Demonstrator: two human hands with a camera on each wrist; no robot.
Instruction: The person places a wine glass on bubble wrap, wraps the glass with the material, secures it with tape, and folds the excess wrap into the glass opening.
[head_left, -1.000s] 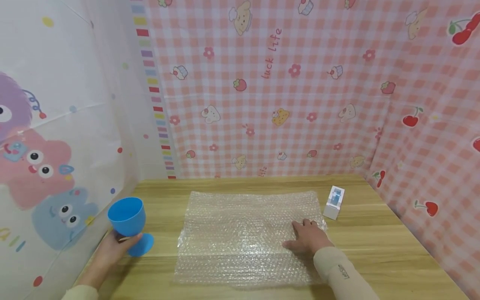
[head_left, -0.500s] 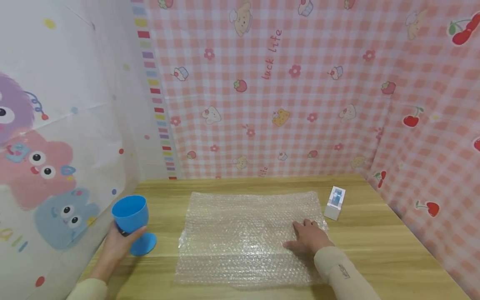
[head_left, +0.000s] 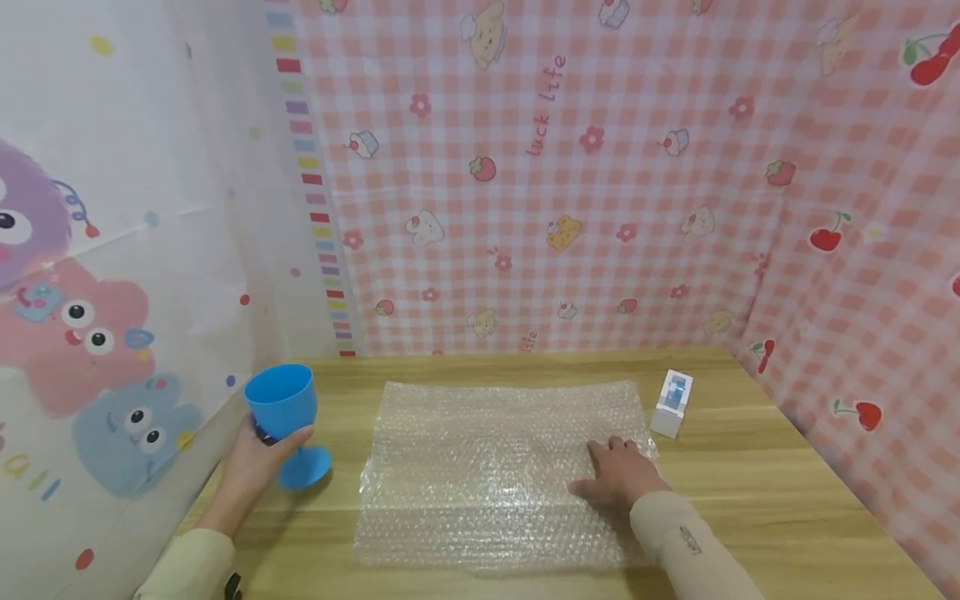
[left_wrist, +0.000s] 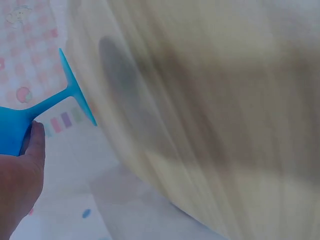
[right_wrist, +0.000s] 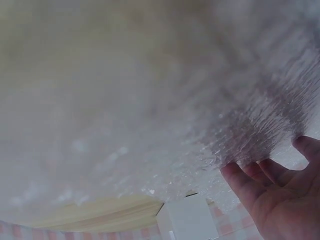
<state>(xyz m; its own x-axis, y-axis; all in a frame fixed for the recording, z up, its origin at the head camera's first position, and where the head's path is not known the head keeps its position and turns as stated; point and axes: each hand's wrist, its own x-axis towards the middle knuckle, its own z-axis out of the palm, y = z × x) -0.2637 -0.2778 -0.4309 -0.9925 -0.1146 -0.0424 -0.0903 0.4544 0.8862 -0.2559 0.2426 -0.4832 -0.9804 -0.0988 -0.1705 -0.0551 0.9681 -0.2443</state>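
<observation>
A blue plastic goblet [head_left: 291, 410] is upright at the left of the head view, gripped by my left hand [head_left: 251, 467] under its bowl, thumb near the stem. The left wrist view shows the goblet's stem and round foot [left_wrist: 74, 90] raised off the table, with a shadow below. A sheet of clear bubble wrap [head_left: 465, 467] lies flat in the middle of the table. My right hand [head_left: 621, 475] rests on the wrap's right part, fingers spread. In the right wrist view its fingertips [right_wrist: 232, 172] press on the bubbly surface.
A small white box [head_left: 670, 410] with a blue picture on top stands just beyond the wrap's right edge. The wood-grain table [head_left: 780, 500] meets a pink checked cloth [head_left: 637, 267] at the back and right, and a white cartoon-printed sheet [head_left: 202, 275] at the left.
My left hand has carried the goblet to the right and upward in the head view. The right hand and the bubble wrap have stayed in place.
</observation>
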